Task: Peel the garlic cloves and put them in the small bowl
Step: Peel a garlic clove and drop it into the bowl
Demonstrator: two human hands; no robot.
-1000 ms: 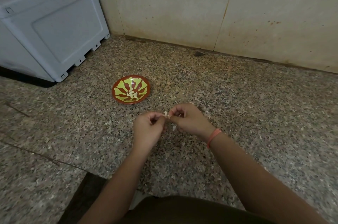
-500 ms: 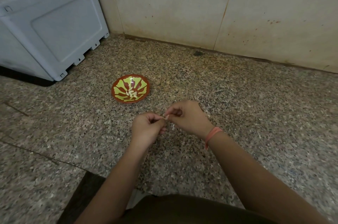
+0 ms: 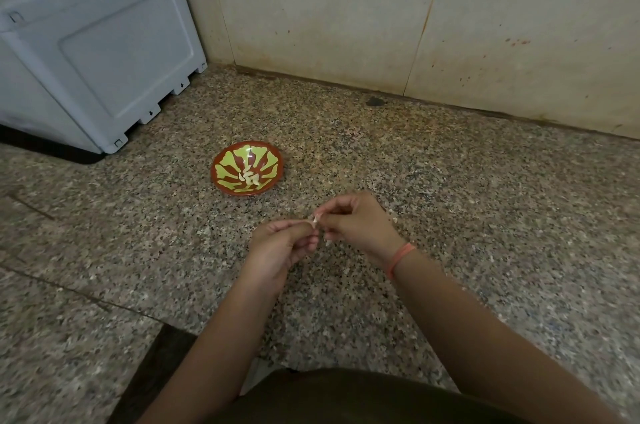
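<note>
Head view: several peeled pale cloves [image 3: 250,178] already lie in the small red-and-green patterned bowl [image 3: 227,188], while left hand [image 3: 282,245] and right hand [image 3: 358,224] together pinch one small whitish garlic clove [image 3: 314,222], seemingly mid-peel.

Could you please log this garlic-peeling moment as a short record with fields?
surface: speckled stone counter
bowl: red and green, left of and beyond the hands, peeled cloves inside
left hand: grip pinching clove
right hand: fingertips on the same clove
wrist: orange band on right
background: grey appliance, tiled wall
</note>
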